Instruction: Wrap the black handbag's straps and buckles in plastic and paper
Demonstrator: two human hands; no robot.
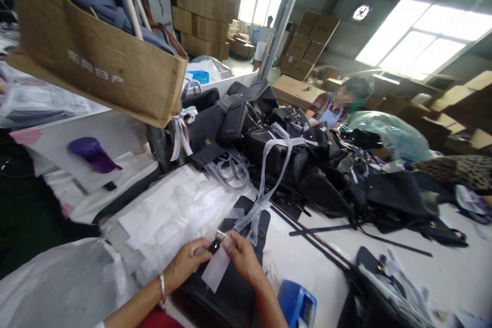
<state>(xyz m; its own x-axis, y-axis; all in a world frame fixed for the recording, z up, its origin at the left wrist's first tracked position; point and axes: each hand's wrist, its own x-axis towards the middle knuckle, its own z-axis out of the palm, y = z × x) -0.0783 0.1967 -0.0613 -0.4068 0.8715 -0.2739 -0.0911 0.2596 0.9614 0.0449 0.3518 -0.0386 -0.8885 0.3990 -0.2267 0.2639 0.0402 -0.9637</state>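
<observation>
A black bag [230, 287] lies on the table in front of me, its flap [263, 230] spread toward the far side. Over it, my left hand [188, 261] pinches a short black strap with a metal buckle [220, 236]. My right hand [242, 253] is closed at the other side of the buckle, thumb and fingers together, by a white paper strip [214, 270] that hangs over the bag. Exactly what the right fingertips grip is hidden. Plastic-wrapped straps [265, 184] trail from the far end of the bag.
White wrapping sheets [165, 215] lie to the left. Black bags [292, 159] are heaped across the far table. A blue tape dispenser [296, 305] stands right of my arm. A brown tote [100, 56] hangs at upper left. A person [332, 105] is beyond the heap.
</observation>
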